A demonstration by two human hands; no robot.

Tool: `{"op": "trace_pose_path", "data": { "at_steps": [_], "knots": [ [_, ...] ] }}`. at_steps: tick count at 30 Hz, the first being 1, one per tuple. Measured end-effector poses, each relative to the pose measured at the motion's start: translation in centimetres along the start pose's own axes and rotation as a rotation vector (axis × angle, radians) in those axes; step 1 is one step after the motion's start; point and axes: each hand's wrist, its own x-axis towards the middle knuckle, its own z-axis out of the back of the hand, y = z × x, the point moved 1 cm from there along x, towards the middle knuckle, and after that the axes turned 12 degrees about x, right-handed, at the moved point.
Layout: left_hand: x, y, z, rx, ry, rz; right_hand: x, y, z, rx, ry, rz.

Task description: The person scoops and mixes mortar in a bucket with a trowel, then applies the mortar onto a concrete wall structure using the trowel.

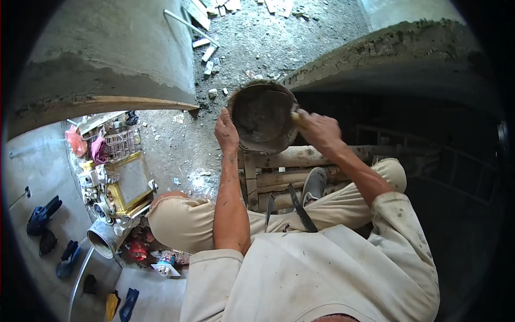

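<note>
A round, dark bowl-like pan (263, 115), crusted with what looks like mortar, is held out in front of my body. My left hand (227, 131) grips its left side, with the fingers mostly hidden beneath. At the right rim, my right hand (320, 131) is closed around a short yellowish handle (295, 116). The rest of that tool is hidden or blends into the dark pan, so its kind is unclear. Grey, wet-looking residue coats the inside of the pan.
Below me are wooden poles (300, 156), with my shoe (315, 185) resting on them. Rough wall edges (386, 51) flank both sides. Rubble (209, 67) lies on the ground ahead. A metal bucket (103, 239), a yellow frame (130, 182) and a wire basket (123, 144) clutter the left.
</note>
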Motion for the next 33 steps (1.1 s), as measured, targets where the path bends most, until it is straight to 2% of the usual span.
{"op": "trace_pose_path", "data": {
  "at_steps": [1, 3, 4, 5, 7, 9, 13, 17, 19, 20, 21, 22, 25, 27, 30, 31, 33],
  "knots": [
    [0.2, -0.6, 0.0, -0.009, -0.010, -0.050, 0.6, 0.7, -2.7, 0.002, -0.007, -0.018],
    [0.6, -0.5, -0.2, 0.019, -0.032, -0.114, 2.8, 2.6, -8.1, -0.264, -0.129, 0.116],
    [1.0, -0.1, -0.2, 0.021, -0.067, -0.075, 2.2, 4.5, -8.1, -0.301, -0.120, 0.186],
    [0.6, 0.5, -0.5, 0.022, -0.097, -0.011, 0.4, 5.8, -8.0, -0.343, -0.088, 0.261],
    [-0.2, 2.1, -0.3, 0.035, -0.061, 0.003, -2.2, 6.3, -6.4, -0.312, -0.055, 0.280],
    [1.1, 1.5, 0.2, 0.027, -0.064, -0.018, -3.9, 5.1, -3.1, -0.340, 0.106, 0.356],
    [-0.5, 0.4, -0.2, -0.004, -0.076, -0.068, -1.1, 3.1, 3.7, -0.527, -0.083, 0.437],
    [-1.3, -2.5, 0.3, 0.028, 0.039, -0.085, 4.3, 2.3, 1.6, -0.674, -0.080, 0.332],
    [-0.7, -2.4, 0.2, 0.033, 0.061, -0.102, 5.3, 1.3, -1.4, -0.569, -0.012, 0.307],
    [-0.8, -1.8, -0.1, 0.014, 0.027, -0.098, 4.5, 1.0, -1.4, -0.324, 0.099, 0.177],
    [-1.4, -1.0, -0.2, 0.003, -0.002, -0.084, 3.4, 0.6, -2.6, -0.321, 0.123, 0.182],
    [-1.5, -1.5, 0.5, -0.004, 0.070, -0.050, 2.6, -0.2, -3.8, -0.197, 0.167, 0.134],
    [-1.6, -2.1, 0.5, -0.014, 0.072, -0.047, 1.3, -0.6, -5.4, 0.098, 0.289, -0.034],
    [-1.2, -0.7, -0.3, -0.033, 0.033, -0.083, -0.2, 0.9, -3.9, 0.310, 0.375, -0.134],
    [-1.5, -1.0, -0.5, -0.062, -0.014, -0.083, 0.4, 0.6, -7.2, 0.524, 0.461, -0.128],
    [-1.5, -1.2, -0.3, -0.052, -0.017, -0.057, 0.7, 1.1, -6.9, 0.521, 0.453, -0.120],
    [-1.5, -0.9, -0.4, -0.030, -0.047, -0.059, 1.0, 2.9, -5.9, 0.770, 0.598, -0.161]
  ]
}}
